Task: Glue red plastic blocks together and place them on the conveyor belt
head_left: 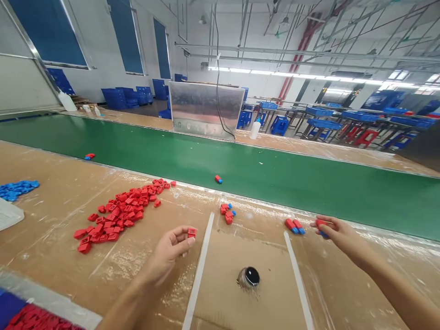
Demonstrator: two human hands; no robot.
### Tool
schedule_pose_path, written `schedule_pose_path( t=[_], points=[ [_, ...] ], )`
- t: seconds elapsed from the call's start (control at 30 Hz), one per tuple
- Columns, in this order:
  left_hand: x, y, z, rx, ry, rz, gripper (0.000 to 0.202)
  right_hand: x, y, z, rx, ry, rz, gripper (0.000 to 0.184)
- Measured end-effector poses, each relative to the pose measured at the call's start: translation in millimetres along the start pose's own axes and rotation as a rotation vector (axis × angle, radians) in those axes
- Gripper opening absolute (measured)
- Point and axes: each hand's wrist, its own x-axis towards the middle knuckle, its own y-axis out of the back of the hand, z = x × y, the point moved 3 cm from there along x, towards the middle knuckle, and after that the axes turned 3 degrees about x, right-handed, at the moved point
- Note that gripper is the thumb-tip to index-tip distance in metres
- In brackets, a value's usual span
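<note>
My left hand (170, 250) hovers over the wrapped tabletop (240, 302) with its fingertips pinched on a small red plastic piece (191, 232). My right hand (335, 233) reaches toward the green conveyor belt (275, 174) and grips a joined red-and-blue piece (321, 227). Just left of that hand lie two joined red-and-blue pieces (294, 226). A small cluster of the same pieces (227, 213) rests near the belt's edge. A long heap of loose red pieces (118, 213) spreads to the left of my left hand.
Blue pieces (17, 189) pile at the far left. Single joined pieces lie on the belt (218, 179) and farther left (89, 156). A round black knob (250, 276) sits between two white strips. A metal box (204, 110) stands beyond the belt, with blue crates and benches behind.
</note>
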Motion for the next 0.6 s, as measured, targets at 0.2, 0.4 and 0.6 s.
schedule_pose_path(
  t=[0.2, 0.4, 0.6],
  points=[
    [-36.1, -60.6, -60.7, -0.235, 0.055, -0.004, 0.038, -91.8, 5.5, -61.8, 0.442, 0.027, -0.407, 0.050],
    [-61.5, -98.3, -90.4, -0.157, 0.017, -0.184, 0.030, -140.9, -18.7, -115.2, 0.437, 0.148, -0.402, 0.038],
    [-68.7, -103.7, -87.9, -0.077, -0.020, -0.227, 0.023, -146.1, -33.8, -135.6, 0.236, 0.270, -0.262, 0.031]
  ],
)
